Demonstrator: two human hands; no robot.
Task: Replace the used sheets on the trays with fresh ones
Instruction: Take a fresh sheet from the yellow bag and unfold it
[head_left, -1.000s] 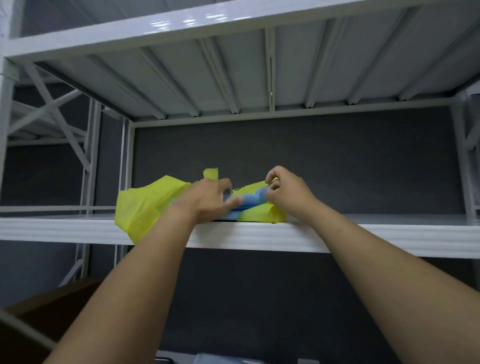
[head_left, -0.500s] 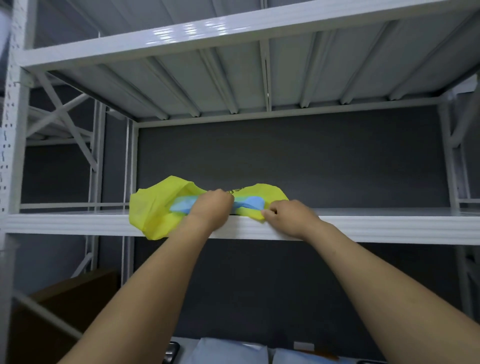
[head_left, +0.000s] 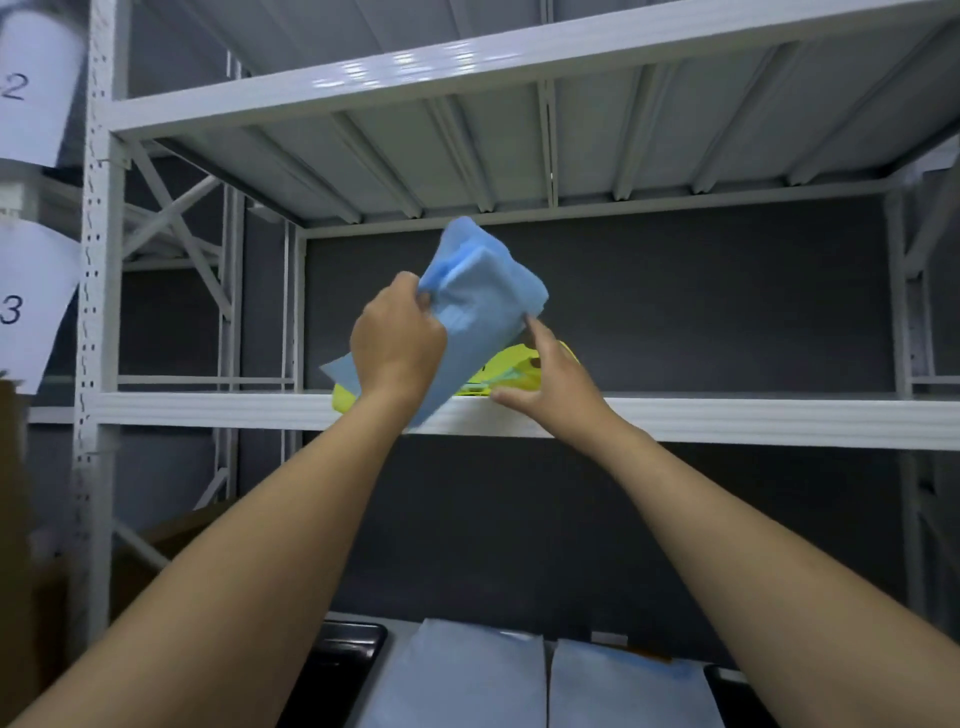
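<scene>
A folded bundle of blue sheets (head_left: 478, 306) is lifted above the white shelf (head_left: 727, 418), clear of the yellow plastic bag (head_left: 511, 374) that lies on the shelf. My left hand (head_left: 397, 345) grips the bundle at its left edge. My right hand (head_left: 545, 387) rests at the shelf's front edge with fingers spread, one fingertip touching the bundle's lower right corner and the hand partly covering the bag. At the bottom lie two pale blue sheets (head_left: 470, 675) side by side, with a black tray (head_left: 343, 660) to their left.
A white metal rack upright (head_left: 98, 312) stands at the left, with paper labels (head_left: 26, 88) numbered 2 and 3 beside it. A dark back panel closes the shelf bay. A brown box (head_left: 156, 545) sits low at the left.
The blue bundle has come out of the yellow bag and risen above the shelf in my left hand. My right hand let go of the bag's edge and opened.
</scene>
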